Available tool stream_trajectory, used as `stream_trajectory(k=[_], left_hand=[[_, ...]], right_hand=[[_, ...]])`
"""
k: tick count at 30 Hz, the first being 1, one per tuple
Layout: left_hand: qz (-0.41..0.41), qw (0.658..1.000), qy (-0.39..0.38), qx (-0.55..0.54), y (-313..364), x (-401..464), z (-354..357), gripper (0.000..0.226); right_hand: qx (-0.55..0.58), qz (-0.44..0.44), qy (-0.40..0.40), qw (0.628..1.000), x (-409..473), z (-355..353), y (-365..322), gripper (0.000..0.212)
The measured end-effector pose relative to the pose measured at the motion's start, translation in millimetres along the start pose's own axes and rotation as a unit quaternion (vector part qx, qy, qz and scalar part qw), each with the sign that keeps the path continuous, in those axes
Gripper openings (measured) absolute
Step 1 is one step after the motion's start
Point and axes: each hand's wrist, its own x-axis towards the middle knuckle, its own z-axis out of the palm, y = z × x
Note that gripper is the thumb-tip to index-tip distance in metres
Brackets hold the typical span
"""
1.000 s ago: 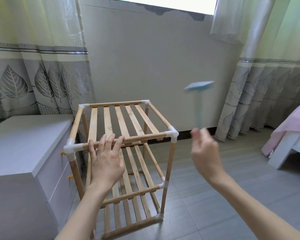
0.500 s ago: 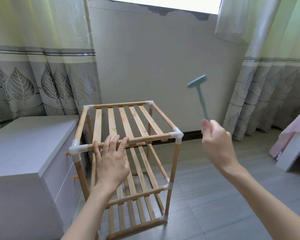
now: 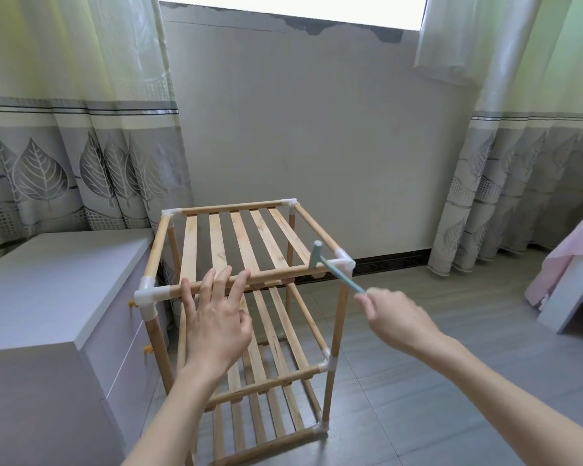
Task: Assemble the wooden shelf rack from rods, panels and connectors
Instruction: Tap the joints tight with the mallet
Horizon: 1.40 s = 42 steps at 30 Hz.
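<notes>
Head view: right hand [image 3: 396, 319] pinches hammer [image 3: 334, 269] (head at connector [image 3: 344, 261]); left hand [image 3: 216, 317] flat on rod [image 3: 276, 272].

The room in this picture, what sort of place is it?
Most likely a bedroom at home: a bed with pink bedding at the right, leaf-patterned curtains by the window, and a white drawer cabinet beside the wooden rack.

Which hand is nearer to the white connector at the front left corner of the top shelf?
Left. The left hand rests on the front rod just right of the white connector; the right hand, holding the hammer, is past the opposite corner.
</notes>
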Motion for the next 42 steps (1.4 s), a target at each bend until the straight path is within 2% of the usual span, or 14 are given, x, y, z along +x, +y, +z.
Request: stream_trajectory(k=[3, 4, 7, 8, 11, 14, 21, 25, 28, 32, 34, 36, 39, 42], left_hand=[[-0.002, 1.0, 0.003, 0.002, 1, 1, 0, 0.071], [-0.002, 1.0, 0.0, 0.0, 1, 1, 0, 0.071], [-0.003, 1.0, -0.009, -0.002, 0, 0, 0, 0.07], [-0.004, 1.0, -0.014, -0.005, -1, 1, -1, 0.069], [-0.018, 0.999, -0.019, -0.028, 0, 2, -5, 0.061], [-0.021, 0.997, -0.015, -0.073, -2, 2, -8, 0.055], [0.014, 0.99, 0.004, -0.14, -15, 3, -3, 0.067], [0.021, 0.992, -0.002, -0.123, -23, 4, -2, 0.06], [-0.024, 0.995, 0.007, -0.099, -33, 8, -1, 0.039], [-0.172, 0.974, -0.018, -0.147, -52, 13, -3, 0.05], [-0.218, 0.947, 0.014, -0.234, -47, 12, -13, 0.046], [-0.213, 0.927, 0.028, -0.307, -27, 6, -29, 0.043], [-0.077, 0.942, -0.033, -0.326, 12, -13, -48, 0.075], [0.004, 0.965, -0.094, -0.244, 26, -27, -43, 0.103]], right_hand=[[0.129, -0.077, 0.159, 0.976, 2, -14, -11, 0.04], [0.135, -0.092, 0.169, 0.972, 0, -15, -12, 0.039], [-0.029, -0.042, -0.032, 0.998, -9, 10, -1, 0.034], [-0.04, -0.042, -0.052, 0.997, -9, 14, 6, 0.035], [0.096, -0.05, 0.043, 0.993, 1, 11, 12, 0.039], [0.241, 0.004, 0.101, 0.965, 22, 13, 18, 0.041], [0.433, 0.084, -0.004, 0.898, 54, 46, 18, 0.04], [0.486, 0.096, 0.004, 0.869, 43, 50, 13, 0.038], [0.488, 0.077, -0.017, 0.869, 14, 49, 10, 0.037], [0.516, 0.028, -0.144, 0.844, -23, 48, -8, 0.038], [0.497, -0.013, -0.141, 0.856, -30, 50, -18, 0.036], [0.446, -0.057, -0.079, 0.89, -30, 47, -26, 0.032], [0.397, -0.121, -0.017, 0.91, -24, 35, -29, 0.028], [0.258, -0.168, -0.018, 0.951, -27, 25, -22, 0.029]])
